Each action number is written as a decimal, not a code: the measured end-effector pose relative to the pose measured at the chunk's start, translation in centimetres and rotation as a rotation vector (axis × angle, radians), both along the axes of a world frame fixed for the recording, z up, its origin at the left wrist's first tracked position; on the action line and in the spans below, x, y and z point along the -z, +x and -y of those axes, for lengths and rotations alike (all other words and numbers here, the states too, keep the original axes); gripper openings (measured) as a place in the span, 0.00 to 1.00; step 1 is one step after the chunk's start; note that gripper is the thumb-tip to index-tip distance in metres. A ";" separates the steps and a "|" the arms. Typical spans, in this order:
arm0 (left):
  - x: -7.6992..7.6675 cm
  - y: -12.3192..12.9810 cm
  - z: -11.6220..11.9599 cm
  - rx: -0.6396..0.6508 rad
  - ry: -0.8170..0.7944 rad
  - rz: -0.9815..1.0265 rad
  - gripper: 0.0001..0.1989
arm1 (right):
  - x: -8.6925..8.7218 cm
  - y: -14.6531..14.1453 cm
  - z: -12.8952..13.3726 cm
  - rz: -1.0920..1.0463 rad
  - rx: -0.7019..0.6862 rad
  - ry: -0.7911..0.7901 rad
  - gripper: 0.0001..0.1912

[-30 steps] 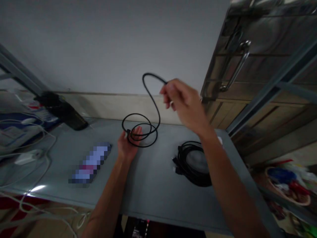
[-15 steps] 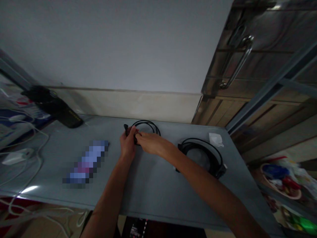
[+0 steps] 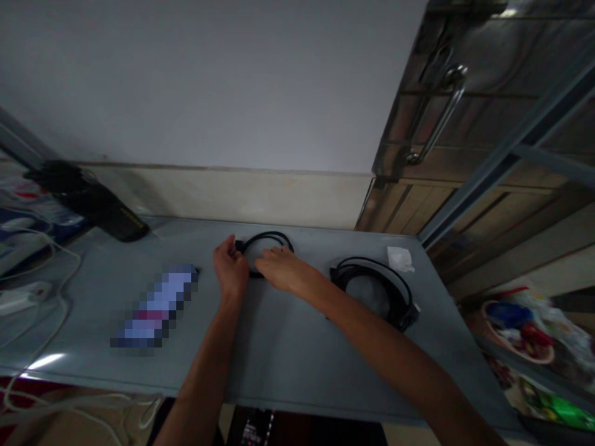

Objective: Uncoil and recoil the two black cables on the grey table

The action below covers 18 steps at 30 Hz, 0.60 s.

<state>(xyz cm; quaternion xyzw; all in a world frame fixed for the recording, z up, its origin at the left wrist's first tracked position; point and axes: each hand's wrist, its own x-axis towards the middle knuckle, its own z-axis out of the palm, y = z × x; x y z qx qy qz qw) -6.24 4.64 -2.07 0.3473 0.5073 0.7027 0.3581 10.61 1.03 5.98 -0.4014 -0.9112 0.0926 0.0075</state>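
A thin black cable (image 3: 268, 234) lies in a loose loop on the grey table, toward the wall. My left hand (image 3: 231, 267) is closed at the loop's left side, its fingers pinching the cable's end by a dark plug (image 3: 239, 246). On the near right of the loop, my right hand (image 3: 280, 266) has its fingers curled round the same cable and hides part of it. A thicker coil of black cable (image 3: 395, 297) rests on the table to the right, partly behind my right forearm.
A blurred-out phone-like object (image 3: 155, 306) lies left of my hands. Farther left are a black bottle (image 3: 102, 204) on its side, a white power strip (image 3: 23, 297) and white cords. Crumpled white paper (image 3: 400, 258) sits at the back right. A metal post (image 3: 469, 186) rises at the right corner.
My hands have drawn apart; the left shifted left and turned, and the right stayed near the loop. The plug now shows between them. The view has shifted slightly.
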 end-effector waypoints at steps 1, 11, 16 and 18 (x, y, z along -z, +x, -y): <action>-0.1 0.1 0.2 -0.028 0.016 -0.056 0.25 | -0.8 0.3 0.2 0.012 0.007 -0.011 0.17; -2.2 2.5 2.4 0.027 0.230 -0.453 0.19 | -8.9 8.0 1.9 0.179 0.385 -0.138 0.22; -3.2 4.4 3.8 0.228 0.220 -0.305 0.09 | -8.1 9.1 0.0 0.251 0.502 -0.291 0.22; -3.2 5.1 4.5 0.311 0.258 -0.351 0.06 | -7.8 9.1 -0.6 0.253 0.526 -0.342 0.16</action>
